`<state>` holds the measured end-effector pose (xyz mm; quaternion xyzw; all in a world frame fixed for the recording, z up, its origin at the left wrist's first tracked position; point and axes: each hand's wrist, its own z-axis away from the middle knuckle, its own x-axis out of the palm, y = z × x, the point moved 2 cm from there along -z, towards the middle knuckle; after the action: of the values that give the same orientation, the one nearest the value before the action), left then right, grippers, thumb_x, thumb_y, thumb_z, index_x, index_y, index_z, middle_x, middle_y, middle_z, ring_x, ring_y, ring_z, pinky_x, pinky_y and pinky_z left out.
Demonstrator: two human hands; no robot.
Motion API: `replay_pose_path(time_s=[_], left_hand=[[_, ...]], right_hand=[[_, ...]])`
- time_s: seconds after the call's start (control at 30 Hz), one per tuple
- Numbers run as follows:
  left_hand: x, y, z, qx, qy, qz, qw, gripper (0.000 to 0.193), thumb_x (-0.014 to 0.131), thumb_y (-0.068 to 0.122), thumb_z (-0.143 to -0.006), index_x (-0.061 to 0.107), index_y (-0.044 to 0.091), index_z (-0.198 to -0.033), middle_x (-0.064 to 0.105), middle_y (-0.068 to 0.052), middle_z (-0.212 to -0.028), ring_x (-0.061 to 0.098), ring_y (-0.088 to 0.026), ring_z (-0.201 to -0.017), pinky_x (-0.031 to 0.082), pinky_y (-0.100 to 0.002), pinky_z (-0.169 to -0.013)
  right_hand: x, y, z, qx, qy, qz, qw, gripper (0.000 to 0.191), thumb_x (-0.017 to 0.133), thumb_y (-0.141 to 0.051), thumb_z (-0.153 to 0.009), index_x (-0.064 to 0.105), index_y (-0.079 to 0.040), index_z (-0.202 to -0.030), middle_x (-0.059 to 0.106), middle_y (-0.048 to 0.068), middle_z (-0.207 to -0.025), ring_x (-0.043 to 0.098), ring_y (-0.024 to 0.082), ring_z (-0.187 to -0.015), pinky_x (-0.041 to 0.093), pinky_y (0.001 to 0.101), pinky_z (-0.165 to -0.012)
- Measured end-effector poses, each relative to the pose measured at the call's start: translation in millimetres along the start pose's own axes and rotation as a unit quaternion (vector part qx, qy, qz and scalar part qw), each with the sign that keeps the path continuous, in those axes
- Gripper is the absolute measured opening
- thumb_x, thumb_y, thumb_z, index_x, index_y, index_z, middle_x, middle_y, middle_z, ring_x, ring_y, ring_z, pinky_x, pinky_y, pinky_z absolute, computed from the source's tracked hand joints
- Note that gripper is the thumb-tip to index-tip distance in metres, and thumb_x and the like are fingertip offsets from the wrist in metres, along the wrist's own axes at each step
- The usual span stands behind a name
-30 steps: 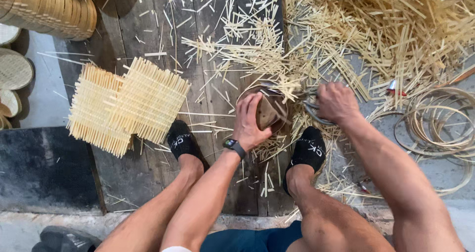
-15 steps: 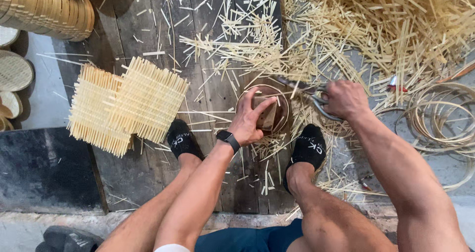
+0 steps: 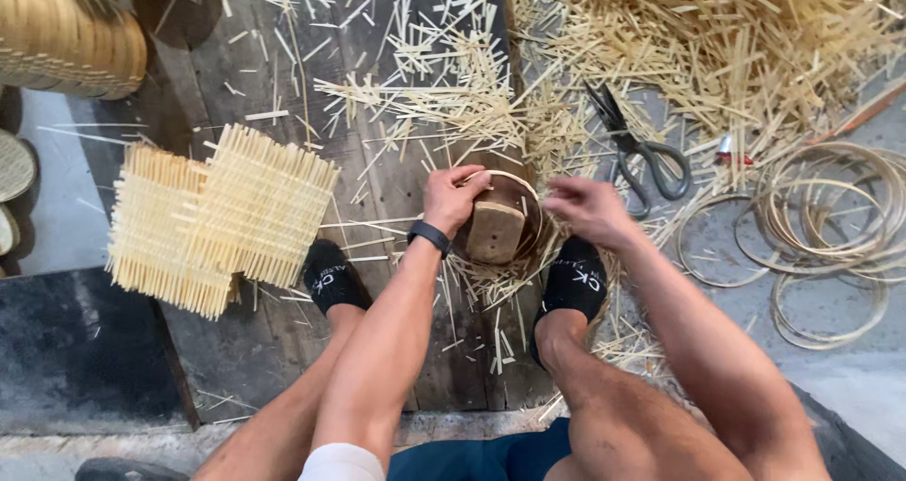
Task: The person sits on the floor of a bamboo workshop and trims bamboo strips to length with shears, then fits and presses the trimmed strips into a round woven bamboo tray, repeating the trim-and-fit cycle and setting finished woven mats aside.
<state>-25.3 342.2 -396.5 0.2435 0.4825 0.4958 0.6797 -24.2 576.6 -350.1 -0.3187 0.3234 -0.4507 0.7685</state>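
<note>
Seated, seen from above, knees spread, both feet in black socks planted flat, toes pointing forward. Left hand reaching down between the knees, forearm straight, a black band on the wrist, fingers curled over and gripping, thumb toward the body. Right hand just beside it, level with it, palm down, fingers loosely bent and pinched together toward the left, holding nothing that can be made out. Right forearm angled in from the lower right, bare. Left upper arm in a white sleeve edge.
</note>
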Motion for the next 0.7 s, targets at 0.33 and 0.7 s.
replay_pose_path(time_s=[0.33,0.7], left_hand=[[22,4,-7,0.011,0.060,-0.030,0.998,0.029,0.088,0.032,-0.072,0.084,0.013,-0.094,0.062,-0.008,-0.085,0.068,-0.023,-0.078,0.055,-0.035,-0.071],[-18,-38,40,-0.122,0.101,-0.057,0.986,0.034,0.080,0.030,-0.090,0.079,0.002,-0.109,0.079,-0.014,-0.090,0.072,-0.018,-0.079,0.055,-0.030,-0.075]], right_hand=[[22,-17,-9,0.000,0.127,0.096,0.987,0.024,0.085,-0.022,-0.081,0.081,-0.002,-0.095,0.076,0.010,-0.077,0.069,0.014,-0.066,0.055,0.0310,-0.065],[31,0,14,0.160,-0.037,-0.181,0.970,0.026,0.074,-0.016,-0.090,0.074,0.003,-0.107,0.076,0.011,-0.086,0.070,0.018,-0.067,0.060,0.0307,-0.059]])
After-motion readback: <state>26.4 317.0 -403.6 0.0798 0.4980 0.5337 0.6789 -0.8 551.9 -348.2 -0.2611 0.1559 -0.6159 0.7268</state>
